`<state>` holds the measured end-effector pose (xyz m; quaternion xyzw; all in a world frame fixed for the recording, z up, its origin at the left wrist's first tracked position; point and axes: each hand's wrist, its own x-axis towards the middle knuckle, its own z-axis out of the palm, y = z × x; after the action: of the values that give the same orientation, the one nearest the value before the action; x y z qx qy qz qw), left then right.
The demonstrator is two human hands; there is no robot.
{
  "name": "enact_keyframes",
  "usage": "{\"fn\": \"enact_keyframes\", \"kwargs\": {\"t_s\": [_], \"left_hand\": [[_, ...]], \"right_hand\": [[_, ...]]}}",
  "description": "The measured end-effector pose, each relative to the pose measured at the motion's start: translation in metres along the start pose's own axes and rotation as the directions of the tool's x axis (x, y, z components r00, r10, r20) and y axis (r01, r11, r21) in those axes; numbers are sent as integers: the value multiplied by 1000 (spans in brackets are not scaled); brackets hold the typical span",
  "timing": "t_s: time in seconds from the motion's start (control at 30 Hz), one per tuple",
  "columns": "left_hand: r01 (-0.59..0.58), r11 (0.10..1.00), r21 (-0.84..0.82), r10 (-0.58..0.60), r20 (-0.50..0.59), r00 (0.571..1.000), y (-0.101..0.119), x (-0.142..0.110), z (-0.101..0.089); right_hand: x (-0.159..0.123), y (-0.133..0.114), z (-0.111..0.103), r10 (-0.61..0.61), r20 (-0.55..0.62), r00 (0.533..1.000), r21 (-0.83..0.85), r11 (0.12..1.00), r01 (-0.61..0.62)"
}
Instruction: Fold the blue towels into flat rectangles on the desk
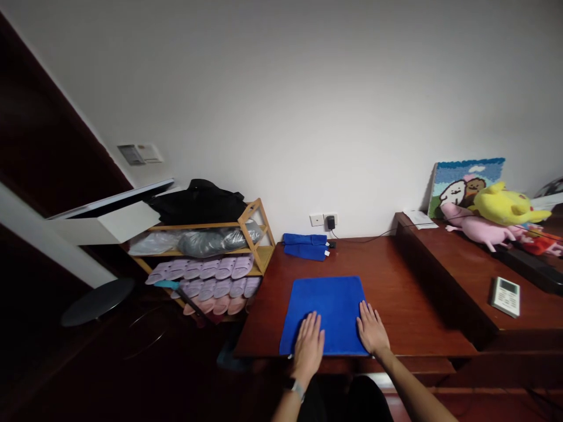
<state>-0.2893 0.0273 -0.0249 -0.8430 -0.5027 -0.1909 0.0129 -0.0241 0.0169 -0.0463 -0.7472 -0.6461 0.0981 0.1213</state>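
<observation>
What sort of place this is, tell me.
Probably a room in a home: slippers line a rack, plush toys lie on a wooden ledge, and a blue cloth covers part of a table.

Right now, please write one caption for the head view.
Left hand and right hand on a blue cloth, spread over a brown table.

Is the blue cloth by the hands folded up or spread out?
Spread out: the cloth lies flat, its corners apart, with both hands on it.
</observation>
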Motion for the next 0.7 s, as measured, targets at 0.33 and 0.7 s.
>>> {"fn": "enact_keyframes", "kwargs": {"t_s": [0.33, 0.7], "left_hand": [[-92, 988, -128, 119, 229, 966, 79, 74, 56], [276, 956, 99, -288, 128, 949, -103, 23, 2]], "right_hand": [[2, 6, 10, -23, -1, 1000, -40, 999, 23], [1, 3, 12, 21, -19, 1000, -51, 998, -22]]}}
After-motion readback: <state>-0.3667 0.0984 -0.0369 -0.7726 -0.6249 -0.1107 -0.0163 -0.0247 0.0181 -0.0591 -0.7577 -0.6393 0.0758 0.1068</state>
